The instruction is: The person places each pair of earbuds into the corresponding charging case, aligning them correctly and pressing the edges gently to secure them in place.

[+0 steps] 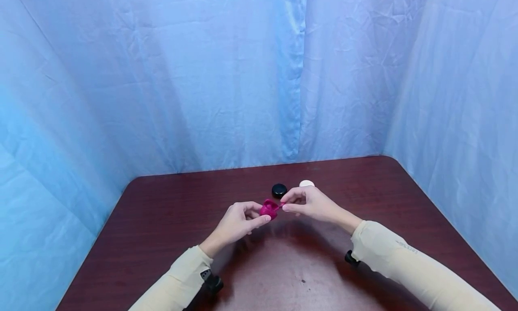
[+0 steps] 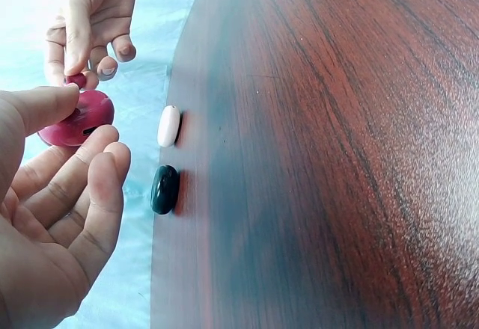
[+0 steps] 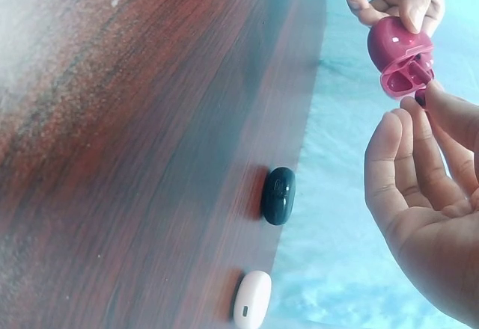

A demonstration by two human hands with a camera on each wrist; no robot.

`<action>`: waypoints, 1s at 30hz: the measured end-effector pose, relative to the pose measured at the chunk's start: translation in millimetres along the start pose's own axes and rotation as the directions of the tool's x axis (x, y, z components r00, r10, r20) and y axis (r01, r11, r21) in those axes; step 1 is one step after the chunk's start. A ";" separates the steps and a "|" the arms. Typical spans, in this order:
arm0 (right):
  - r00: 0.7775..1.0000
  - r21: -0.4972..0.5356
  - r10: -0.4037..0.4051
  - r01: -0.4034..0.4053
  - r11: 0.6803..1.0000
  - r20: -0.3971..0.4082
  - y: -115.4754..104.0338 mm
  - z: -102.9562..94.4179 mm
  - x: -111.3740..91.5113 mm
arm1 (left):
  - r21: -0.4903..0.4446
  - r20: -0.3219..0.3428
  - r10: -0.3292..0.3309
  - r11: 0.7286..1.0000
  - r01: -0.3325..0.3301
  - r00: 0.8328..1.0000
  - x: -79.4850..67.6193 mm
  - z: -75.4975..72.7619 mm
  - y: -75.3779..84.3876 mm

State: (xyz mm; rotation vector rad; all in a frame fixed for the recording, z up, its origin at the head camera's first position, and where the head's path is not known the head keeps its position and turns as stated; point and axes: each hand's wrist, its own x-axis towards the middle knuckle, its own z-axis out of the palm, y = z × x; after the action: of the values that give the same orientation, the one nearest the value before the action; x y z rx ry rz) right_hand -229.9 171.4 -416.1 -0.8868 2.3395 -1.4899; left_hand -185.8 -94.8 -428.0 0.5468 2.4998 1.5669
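Note:
My left hand grips a glossy magenta earbud case between thumb and fingers, held up over the table. The case's lid is raised, and its hollow faces my right hand in the right wrist view. Thumb and fingertips of that right hand pinch a small magenta earbud, right at the open mouth of the case. The earbud's stem points into the case; the fingertips hide part of its bud end.
Beyond the hands, a black rounded case lies on the dark red wooden table. Beside it is a white rounded case, partly behind the right hand in the head view. Pale blue curtains hang around the table's back and sides.

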 end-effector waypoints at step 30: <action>0.999 0.006 0.032 -0.032 0.999 -0.003 5.8 8.1 0.3 | 0.018 0.004 0.004 1.000 -0.004 1.000 -0.6 2.7 -1.7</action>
State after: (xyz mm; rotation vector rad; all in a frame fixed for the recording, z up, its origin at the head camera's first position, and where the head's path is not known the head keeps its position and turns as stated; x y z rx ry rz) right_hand -228.3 166.9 -424.8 -0.8421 2.3392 -1.4867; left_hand -184.9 -93.5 -430.8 0.5562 2.5136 1.5452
